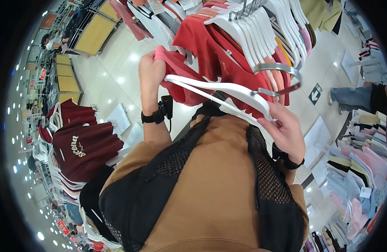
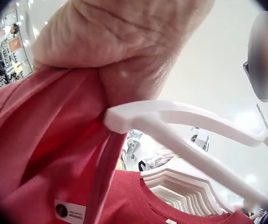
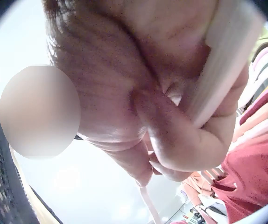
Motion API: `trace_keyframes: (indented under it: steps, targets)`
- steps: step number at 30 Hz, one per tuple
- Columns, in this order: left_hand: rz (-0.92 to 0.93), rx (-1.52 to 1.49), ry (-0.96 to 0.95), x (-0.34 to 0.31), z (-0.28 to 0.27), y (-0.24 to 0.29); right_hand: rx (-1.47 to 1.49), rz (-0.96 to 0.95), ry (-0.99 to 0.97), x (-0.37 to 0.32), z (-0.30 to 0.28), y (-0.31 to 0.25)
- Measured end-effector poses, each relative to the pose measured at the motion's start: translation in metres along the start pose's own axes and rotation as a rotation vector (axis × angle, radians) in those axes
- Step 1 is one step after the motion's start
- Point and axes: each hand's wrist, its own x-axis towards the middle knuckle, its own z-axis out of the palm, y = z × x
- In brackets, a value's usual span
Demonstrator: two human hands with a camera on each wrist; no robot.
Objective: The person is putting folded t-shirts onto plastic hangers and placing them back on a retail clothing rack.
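Note:
My left hand (image 1: 152,71) grips the upper edge of a red garment (image 1: 179,77), which hangs down from the fist. The fingers of my right hand (image 1: 288,132) curl round one end of a white plastic hanger (image 1: 227,88) with a metal hook. The hanger's other end reaches the garment beside my left hand. In the left wrist view that hanger tip (image 2: 120,119) lies right at the garment's edge, under the wrist, and a small white label (image 2: 70,211) shows inside the cloth. The right wrist view has the hanger bar (image 3: 222,65) passing through my curled fingers.
Straight ahead stands a rack of red and pink tops on white hangers (image 1: 248,38). Maroon shirts (image 1: 86,147) hang at the left. Folded and hung clothes (image 1: 361,168) fill the right side, where a person in jeans (image 1: 353,98) stands. Glossy tiles (image 1: 118,59) cover the floor.

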Motion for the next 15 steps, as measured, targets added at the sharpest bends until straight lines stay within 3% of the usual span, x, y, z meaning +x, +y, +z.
trace_keyframes:
  steps: [3,6,10,12,14,15]
  targets:
    - [0.057,0.11,-0.003,-0.008,0.007,0.003,-0.087,-0.098,-0.033,0.013,0.012,0.001]
    - [0.069,0.177,-0.018,-0.02,0.012,0.015,-0.122,-0.041,-0.068,0.023,0.03,-0.002]
    - [0.151,0.173,0.034,-0.03,0.024,0.022,-0.226,-0.135,-0.057,0.034,0.064,0.016]
    - [0.178,0.141,0.017,-0.034,0.028,0.024,-0.241,-0.208,-0.009,0.04,0.079,0.031]
    - [0.082,-0.089,-0.054,-0.036,0.034,0.022,-0.239,-0.237,0.046,0.043,0.084,0.037]
    - [0.161,-0.222,-0.129,-0.043,0.031,0.023,-0.241,-0.212,0.058,0.044,0.083,0.034]
